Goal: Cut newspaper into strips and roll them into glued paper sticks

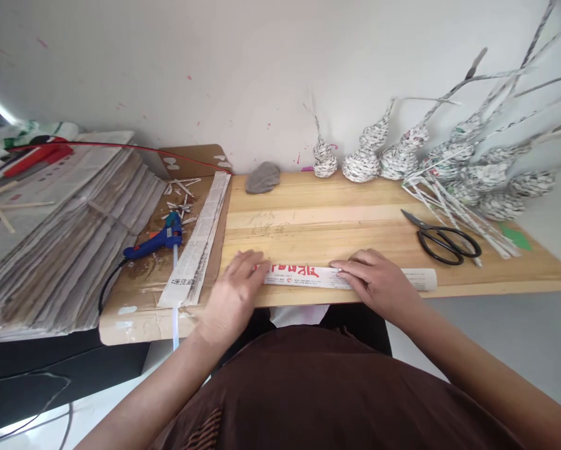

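A long newspaper strip [308, 279] with red print lies along the front edge of the wooden table. At its left end, my left hand [237, 287] has its fingers bent over and closed on the paper. Further right, my right hand [376, 281] pinches the strip's upper edge between thumb and fingers. Past that hand the strip's right end [425, 279] lies on the wood, slightly curled. The paper directly beneath both hands is hidden.
Black-handled scissors [444, 242] and thin paper sticks [463, 215] lie right. Woven paper gourd shapes [362, 164] line the wall, near a grey cloth [262, 177]. Left are a blue glue gun [156, 242], cut newspaper strips [198, 250] on cardboard [121, 309], and a newspaper stack [83, 244].
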Motion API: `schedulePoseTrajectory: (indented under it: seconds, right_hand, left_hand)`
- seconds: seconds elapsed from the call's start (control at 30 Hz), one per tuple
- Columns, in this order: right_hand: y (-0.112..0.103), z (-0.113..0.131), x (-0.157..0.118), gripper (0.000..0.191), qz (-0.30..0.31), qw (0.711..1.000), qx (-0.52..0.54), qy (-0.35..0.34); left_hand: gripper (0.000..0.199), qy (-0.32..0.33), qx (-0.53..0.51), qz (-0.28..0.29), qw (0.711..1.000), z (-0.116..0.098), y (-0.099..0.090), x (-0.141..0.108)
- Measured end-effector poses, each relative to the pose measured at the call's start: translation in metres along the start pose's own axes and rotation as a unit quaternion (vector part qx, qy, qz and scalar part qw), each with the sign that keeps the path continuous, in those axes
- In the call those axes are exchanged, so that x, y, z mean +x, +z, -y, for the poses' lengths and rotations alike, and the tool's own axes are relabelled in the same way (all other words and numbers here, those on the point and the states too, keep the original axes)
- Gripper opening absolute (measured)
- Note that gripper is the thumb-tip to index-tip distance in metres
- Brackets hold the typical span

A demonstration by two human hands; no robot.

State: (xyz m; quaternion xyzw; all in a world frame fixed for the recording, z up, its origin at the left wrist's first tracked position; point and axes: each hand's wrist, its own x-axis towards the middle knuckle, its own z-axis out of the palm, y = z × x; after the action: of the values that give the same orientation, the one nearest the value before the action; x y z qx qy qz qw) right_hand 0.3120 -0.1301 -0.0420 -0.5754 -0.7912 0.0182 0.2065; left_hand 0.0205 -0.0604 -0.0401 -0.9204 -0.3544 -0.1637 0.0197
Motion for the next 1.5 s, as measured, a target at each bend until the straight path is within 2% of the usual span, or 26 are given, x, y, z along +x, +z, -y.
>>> schedulePoseTrajectory:
  seconds: [0.07, 0.13, 0.27, 0.37, 0.43, 0.5, 0.53, 0.6, 0.67, 0.77, 0.9, 1.03, 1.17, 1.27, 1.37, 1.43, 1.5]
  right_hand:
    - [0.002, -0.003, -0.001, 0.027, -0.019, 1.0, 0.02, -0.001]
    - [0.003, -0.009, -0.001, 0.026, -0.03, 0.999, 0.033, -0.005]
    - [0.008, -0.015, 0.004, 0.024, -0.057, 0.998, 0.026, 0.015]
    - [0.012, 0.01, 0.011, 0.036, -0.057, 0.997, 0.025, 0.049]
    - [0.014, 0.039, 0.019, 0.047, -0.004, 0.997, 0.079, 0.017]
    - [0.018, 0.066, 0.027, 0.065, 0.067, 0.991, 0.109, -0.031]
    - [0.021, 0.076, 0.031, 0.074, 0.082, 0.99, 0.11, -0.043]
    - [0.027, 0.086, 0.034, 0.079, 0.086, 0.991, 0.093, -0.04]
    - [0.031, 0.083, 0.031, 0.092, 0.083, 0.994, 0.072, -0.023]
    - [0.029, 0.064, 0.013, 0.104, 0.087, 0.995, 0.034, 0.021]
    - [0.008, 0.025, -0.027, 0.103, 0.089, 0.991, -0.048, 0.087]
    - [-0.015, -0.014, -0.071, 0.084, 0.074, 0.977, -0.151, 0.13]
    - [-0.023, -0.032, -0.095, 0.08, 0.053, 0.962, -0.22, 0.154]
    - [-0.019, -0.027, -0.093, 0.078, 0.034, 0.95, -0.254, 0.176]
    - [-0.009, -0.007, -0.076, 0.078, 0.028, 0.951, -0.244, 0.186]
    - [0.002, 0.014, -0.057, 0.08, 0.053, 0.967, -0.194, 0.159]
    - [0.013, 0.037, -0.034, 0.086, 0.09, 0.986, -0.118, 0.081]
  left_hand:
    - [0.045, 0.048, -0.029, 0.037, 0.998, -0.016, 0.008, 0.003]
    - [0.05, 0.058, -0.022, 0.067, 0.996, -0.029, 0.014, 0.007]
    - [0.069, 0.064, 0.007, 0.091, 0.994, -0.037, 0.02, 0.016]
    - [0.072, 0.081, 0.022, 0.088, 0.993, -0.034, 0.022, 0.017]
    - [0.073, 0.085, 0.024, 0.079, 0.993, -0.032, 0.026, 0.015]
    - [0.065, 0.073, 0.03, 0.065, 0.995, -0.03, 0.032, 0.011]
    - [0.058, 0.07, 0.038, 0.059, 0.995, -0.029, 0.034, 0.01]
    - [0.054, 0.084, 0.051, 0.068, 0.993, -0.027, 0.037, 0.009]
    - [0.056, 0.093, 0.039, 0.074, 0.992, -0.027, 0.035, 0.01]
    - [0.065, 0.085, 0.011, 0.076, 0.993, -0.03, 0.029, 0.013]
    - [0.073, 0.073, 0.007, 0.077, 0.994, -0.034, 0.025, 0.016]
    - [0.076, 0.075, 0.009, 0.077, 0.994, -0.035, 0.024, 0.015]
    - [0.073, 0.064, 0.01, 0.078, 0.995, -0.035, 0.024, 0.015]
    - [0.073, 0.065, 0.013, 0.081, 0.995, -0.036, 0.023, 0.015]
    - [0.075, 0.068, 0.013, 0.081, 0.994, -0.037, 0.024, 0.015]
    - [0.076, 0.073, 0.009, 0.074, 0.995, -0.037, 0.025, 0.014]
    - [0.076, 0.078, 0.004, 0.064, 0.995, -0.036, 0.027, 0.013]
